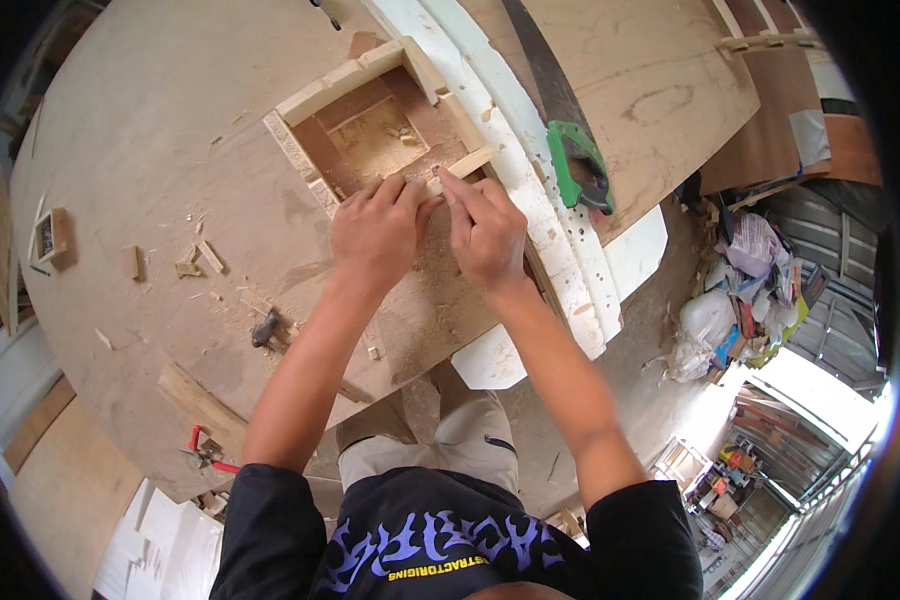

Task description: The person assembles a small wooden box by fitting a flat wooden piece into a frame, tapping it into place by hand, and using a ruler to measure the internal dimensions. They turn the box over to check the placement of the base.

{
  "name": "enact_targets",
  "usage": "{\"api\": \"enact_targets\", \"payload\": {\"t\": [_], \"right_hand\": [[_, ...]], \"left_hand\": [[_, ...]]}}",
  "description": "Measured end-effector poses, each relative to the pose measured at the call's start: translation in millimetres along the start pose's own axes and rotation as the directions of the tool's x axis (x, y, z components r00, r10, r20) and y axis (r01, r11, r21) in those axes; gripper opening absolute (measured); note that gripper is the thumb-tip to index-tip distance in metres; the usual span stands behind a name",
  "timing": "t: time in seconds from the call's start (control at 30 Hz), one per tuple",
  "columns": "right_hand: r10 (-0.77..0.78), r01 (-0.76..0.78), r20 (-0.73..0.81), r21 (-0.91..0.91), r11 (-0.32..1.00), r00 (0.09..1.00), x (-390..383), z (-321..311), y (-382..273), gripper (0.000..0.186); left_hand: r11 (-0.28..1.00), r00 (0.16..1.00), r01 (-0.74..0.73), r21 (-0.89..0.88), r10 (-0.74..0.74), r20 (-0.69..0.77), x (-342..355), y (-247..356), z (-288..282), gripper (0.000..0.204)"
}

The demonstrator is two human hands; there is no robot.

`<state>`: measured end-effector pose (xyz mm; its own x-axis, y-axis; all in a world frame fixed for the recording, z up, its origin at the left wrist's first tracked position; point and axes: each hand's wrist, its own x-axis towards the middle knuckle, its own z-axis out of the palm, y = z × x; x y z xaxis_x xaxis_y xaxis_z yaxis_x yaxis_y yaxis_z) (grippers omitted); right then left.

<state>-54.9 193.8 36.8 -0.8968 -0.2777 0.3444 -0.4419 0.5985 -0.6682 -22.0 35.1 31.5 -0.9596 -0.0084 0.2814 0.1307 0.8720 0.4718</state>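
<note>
A square wooden frame (342, 84), built of pale notched strips, lies on the workbench with sawdust and wood bits inside it. My left hand (378, 228) curls its fingers over the frame's near side, close to the near-left corner. Just to its right, my right hand (486, 232) is closed in a pinch at the same near strip, toward the near-right corner. Whatever sits between those fingertips is too small to make out. Part of the near strip is hidden beneath both hands.
A handsaw with a green handle (576, 166) lies to the right, beyond white boards (542, 205). Left of my arm are a hammer (266, 329), wood offcuts (210, 257) and a small wooden box (54, 235). Red-handled pliers (208, 456) lie near the bench's front edge.
</note>
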Motion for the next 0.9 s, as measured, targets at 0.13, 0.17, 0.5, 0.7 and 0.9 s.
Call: {"api": "enact_targets", "payload": {"t": [0.13,0.17,0.5,0.7,0.9], "right_hand": [[-0.032,0.032,-0.015,0.046,0.998,0.999,-0.2,0.6,6.4,0.028],[-0.045,0.046,-0.02,0.048,0.998,0.999,6.2,5.1,6.3,0.028],[0.079,-0.085,0.114,0.053,0.995,0.99,-15.8,-33.5,-0.1,0.024],[-0.156,0.192,0.214,-0.161,0.968,0.964,17.7,-14.3,10.6,0.038],[-0.199,0.304,0.424,-0.194,0.933,0.883,17.5,-30.6,10.1,0.046]], "left_hand": [[1.0,1.0,-0.01,-0.01,0.009,-0.021,3.4,3.6,0.4,0.017],[1.0,1.0,-0.004,0.008,0.004,0.0,5.8,3.9,-0.4,0.017],[1.0,1.0,-0.005,0.03,0.006,-0.012,6.1,3.3,-3.0,0.019],[0.999,1.0,0.015,0.037,-0.016,0.015,4.7,7.6,-3.5,0.021],[0.999,1.0,0.022,0.037,-0.021,-0.014,4.0,5.4,-2.4,0.022]]}}
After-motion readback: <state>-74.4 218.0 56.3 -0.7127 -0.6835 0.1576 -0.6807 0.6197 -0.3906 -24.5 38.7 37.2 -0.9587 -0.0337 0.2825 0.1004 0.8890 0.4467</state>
